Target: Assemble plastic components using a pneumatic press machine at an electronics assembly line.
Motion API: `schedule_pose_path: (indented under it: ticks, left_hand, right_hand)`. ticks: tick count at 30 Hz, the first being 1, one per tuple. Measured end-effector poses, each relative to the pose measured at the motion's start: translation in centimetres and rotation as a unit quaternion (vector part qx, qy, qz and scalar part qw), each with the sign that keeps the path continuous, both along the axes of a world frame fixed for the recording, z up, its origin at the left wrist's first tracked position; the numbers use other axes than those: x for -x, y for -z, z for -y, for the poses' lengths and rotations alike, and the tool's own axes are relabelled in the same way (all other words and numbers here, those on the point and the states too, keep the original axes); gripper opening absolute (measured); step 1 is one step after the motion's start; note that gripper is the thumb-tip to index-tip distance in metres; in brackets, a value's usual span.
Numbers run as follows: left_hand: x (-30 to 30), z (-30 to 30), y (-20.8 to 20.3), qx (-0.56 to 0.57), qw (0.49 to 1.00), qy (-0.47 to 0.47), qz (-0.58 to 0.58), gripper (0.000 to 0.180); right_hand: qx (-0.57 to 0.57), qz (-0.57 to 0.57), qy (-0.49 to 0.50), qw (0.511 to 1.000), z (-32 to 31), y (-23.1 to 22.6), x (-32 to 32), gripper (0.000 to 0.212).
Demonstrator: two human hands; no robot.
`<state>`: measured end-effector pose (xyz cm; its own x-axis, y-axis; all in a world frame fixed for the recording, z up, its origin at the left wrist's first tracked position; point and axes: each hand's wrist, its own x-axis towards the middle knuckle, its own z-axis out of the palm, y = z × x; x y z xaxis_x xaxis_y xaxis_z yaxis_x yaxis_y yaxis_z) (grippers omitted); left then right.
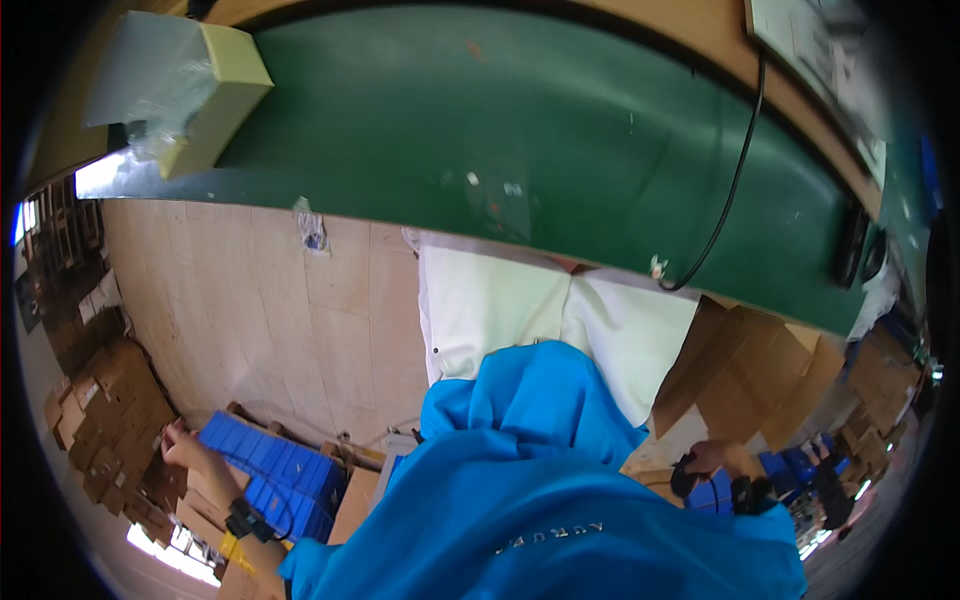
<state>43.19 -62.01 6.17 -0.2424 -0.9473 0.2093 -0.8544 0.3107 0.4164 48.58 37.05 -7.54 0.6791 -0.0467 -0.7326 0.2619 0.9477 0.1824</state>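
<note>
My left hand [182, 446] hangs out to the left, nearest to a stack of brown cardboard boxes [120, 420] and a blue plastic crate [275, 470]. Its fingers look curled in; anything inside them is too small to make out. Out on the right, my right hand [712, 457] has its fingers around a small black rounded object [684, 475], its kind unclear. Each wrist wears a black band. Both hands are away from the green tabletop [440, 120] in front of me.
A yellow box in clear plastic wrap [230, 90] stands on the table's far left. A black cable [745, 160] crosses its right side to the near edge. An open cardboard box [760, 365] sits below that edge at right. Another person [830, 480] shows at far right.
</note>
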Motion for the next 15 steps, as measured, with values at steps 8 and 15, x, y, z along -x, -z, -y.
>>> schedule_pose_path:
  ticks: [8, 15]
  left_hand:
    - [0.9, -8.0, 12.9, -0.155, 0.952, 0.239, -0.110, 0.036]
    - [5.0, -19.0, 4.5, 0.161, 0.875, 0.438, 0.128, 0.028]
  right_hand:
    - [-0.048, -0.450, 0.186, 0.872, 6.9, 2.3, -7.2, 0.027]
    - [-0.117, -0.700, 0.225, 0.668, 9.1, -6.3, -3.7, 0.019]
